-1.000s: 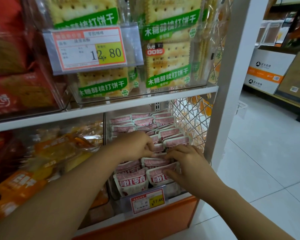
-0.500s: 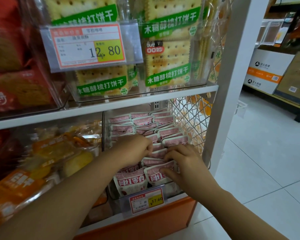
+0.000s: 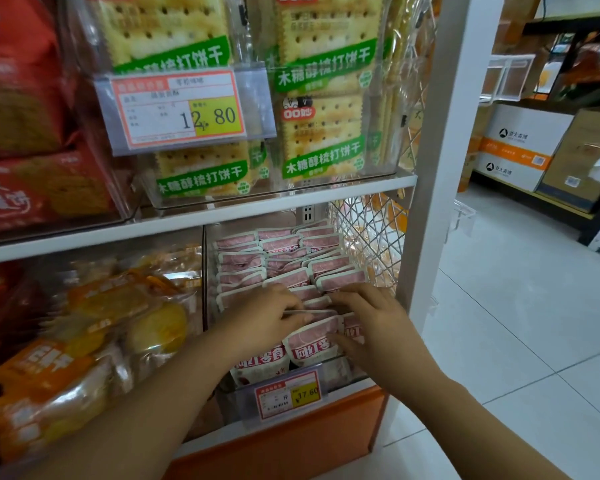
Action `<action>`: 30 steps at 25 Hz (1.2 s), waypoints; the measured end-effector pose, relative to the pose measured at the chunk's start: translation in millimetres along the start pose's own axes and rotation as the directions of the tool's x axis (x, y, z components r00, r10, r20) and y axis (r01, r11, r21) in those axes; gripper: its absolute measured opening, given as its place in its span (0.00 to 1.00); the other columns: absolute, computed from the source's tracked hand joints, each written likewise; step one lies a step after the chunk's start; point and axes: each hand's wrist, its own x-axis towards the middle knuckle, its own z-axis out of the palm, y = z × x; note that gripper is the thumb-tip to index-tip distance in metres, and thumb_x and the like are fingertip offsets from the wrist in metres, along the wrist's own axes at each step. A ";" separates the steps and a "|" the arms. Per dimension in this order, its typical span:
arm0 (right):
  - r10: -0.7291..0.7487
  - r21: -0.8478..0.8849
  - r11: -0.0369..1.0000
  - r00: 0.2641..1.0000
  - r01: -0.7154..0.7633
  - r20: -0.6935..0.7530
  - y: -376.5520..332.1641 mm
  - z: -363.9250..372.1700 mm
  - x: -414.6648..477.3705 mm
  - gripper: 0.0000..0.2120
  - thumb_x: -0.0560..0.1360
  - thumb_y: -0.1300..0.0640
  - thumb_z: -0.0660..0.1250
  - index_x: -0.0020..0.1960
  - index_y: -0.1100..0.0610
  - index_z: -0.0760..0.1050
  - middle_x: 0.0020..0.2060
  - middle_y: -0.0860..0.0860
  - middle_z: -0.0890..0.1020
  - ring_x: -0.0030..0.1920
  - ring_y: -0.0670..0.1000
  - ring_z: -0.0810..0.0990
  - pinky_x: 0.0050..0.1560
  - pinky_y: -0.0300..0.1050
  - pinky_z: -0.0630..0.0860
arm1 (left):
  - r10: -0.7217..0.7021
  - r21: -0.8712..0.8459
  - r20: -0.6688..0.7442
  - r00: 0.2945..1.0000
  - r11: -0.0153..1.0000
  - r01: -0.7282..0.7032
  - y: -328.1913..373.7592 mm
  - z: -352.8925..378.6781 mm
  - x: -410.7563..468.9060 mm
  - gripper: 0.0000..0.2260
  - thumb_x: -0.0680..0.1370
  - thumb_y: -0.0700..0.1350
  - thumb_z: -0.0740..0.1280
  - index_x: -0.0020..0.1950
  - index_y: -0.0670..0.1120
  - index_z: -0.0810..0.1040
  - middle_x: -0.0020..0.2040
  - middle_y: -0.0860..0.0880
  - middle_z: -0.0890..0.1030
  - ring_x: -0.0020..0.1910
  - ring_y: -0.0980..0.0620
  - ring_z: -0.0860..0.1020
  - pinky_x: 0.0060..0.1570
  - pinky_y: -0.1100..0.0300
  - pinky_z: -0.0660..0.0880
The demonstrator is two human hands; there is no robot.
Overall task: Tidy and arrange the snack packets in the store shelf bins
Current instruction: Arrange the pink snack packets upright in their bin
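Straightening of stock in a shelf bin, middle stage. The pink packets (image 3: 278, 244) fill the clear bin (image 3: 352, 375) on the lower shelf, at lower centre of the frame, behind the small price tag (image 3: 288, 393) and beneath the shelf board (image 3: 222, 216) that carries the cracker packets (image 3: 323, 140). The left hand (image 3: 271, 317) has its fingers curled and pinches the white top edge of one packet in the middle of the bin. The right hand (image 3: 371, 323) lies just beside it with fingers spread over the packet tops and the thumb against a front packet (image 3: 312, 344); whether it grasps or only presses cannot be told. The packets stand on edge in about three files running from the front of the bin to its back. Each top seam lies left to right across the frame, and the printed faces turn toward the front, leaning slightly back. The rear files look even, while the front packets sit lower and askew. The next move probably calls for drawing these upright and pressing them back into line with their files.
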 end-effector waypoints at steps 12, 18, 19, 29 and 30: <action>0.134 0.046 0.988 0.971 -0.146 0.197 -0.7 3.4 12.2 0.15 0.76 0.48 0.63 0.61 0.49 0.69 0.61 0.48 0.70 0.53 0.51 0.77 0.48 0.43 0.76 | -0.166 0.064 -0.259 0.952 0.980 0.188 5.4 15.9 -1.8 0.18 0.79 0.47 0.60 0.29 0.50 0.66 0.38 0.51 0.71 0.36 0.53 0.72 0.35 0.60 0.66; 0.185 0.036 0.980 0.958 -0.197 0.221 0.8 6.7 22.8 0.15 0.72 0.46 0.68 0.53 0.52 0.72 0.54 0.49 0.71 0.49 0.52 0.76 0.44 0.41 0.73 | -0.174 0.251 -0.100 0.980 0.948 0.194 25.0 20.0 -10.5 0.21 0.80 0.60 0.51 0.69 0.53 0.68 0.69 0.49 0.68 0.67 0.48 0.67 0.68 0.46 0.60; 0.182 0.027 0.981 0.962 -0.192 0.203 0.1 6.5 20.4 0.16 0.72 0.46 0.68 0.55 0.52 0.72 0.53 0.49 0.72 0.49 0.51 0.77 0.44 0.40 0.72 | -0.142 0.342 -0.078 0.987 0.926 0.161 28.7 26.4 -15.0 0.26 0.79 0.62 0.49 0.75 0.54 0.55 0.75 0.51 0.59 0.73 0.48 0.58 0.71 0.42 0.51; 0.202 -0.135 0.975 0.963 -0.179 0.178 -7.8 2.4 3.0 0.24 0.77 0.44 0.57 0.71 0.49 0.59 0.71 0.46 0.65 0.69 0.53 0.62 0.66 0.51 0.64 | -0.142 0.321 0.183 0.973 0.944 0.078 -8.6 22.9 12.3 0.36 0.76 0.66 0.55 0.75 0.60 0.36 0.75 0.50 0.31 0.72 0.48 0.29 0.70 0.43 0.32; 0.199 -0.151 0.973 0.964 -0.173 0.176 -8.9 2.7 2.2 0.25 0.78 0.43 0.56 0.72 0.49 0.58 0.72 0.46 0.63 0.70 0.52 0.61 0.67 0.51 0.64 | -0.141 0.338 0.197 0.970 0.939 0.068 -8.9 21.0 14.5 0.36 0.76 0.66 0.55 0.75 0.60 0.36 0.75 0.50 0.31 0.72 0.48 0.29 0.71 0.43 0.32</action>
